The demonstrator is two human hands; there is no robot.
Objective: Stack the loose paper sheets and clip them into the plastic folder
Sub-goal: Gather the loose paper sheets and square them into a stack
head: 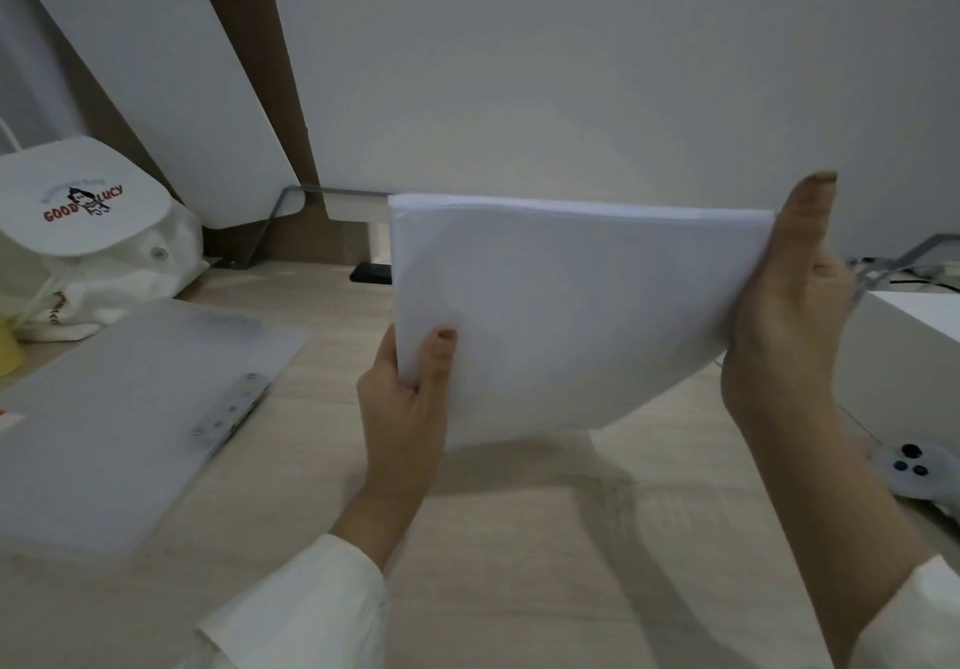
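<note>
- The step in hand looks like squaring the stack: the paper sheets [582, 315] are gathered into one bundle and held up above the wooden table [519, 564], well to the right of the plastic folder [119, 408]
- The left hand [410, 398] is closed on the bundle's lower left corner, thumb on the front face and fingers hidden behind
- The right hand [789, 315] grips the bundle's right edge, thumb pointing up along it and palm pressed to the side
- The bundle's lower edge sags into a curve and the top edges are not quite flush, so the stack probably needs a tap on the table
- The folder lies flat, apart from the sheets, with its metal clip [228, 414] on the edge nearest them; whether the clip is open I cannot tell
- The next move calls for carrying the sheets leftward to the folder and sliding one edge under the clip without letting them fan out
</note>
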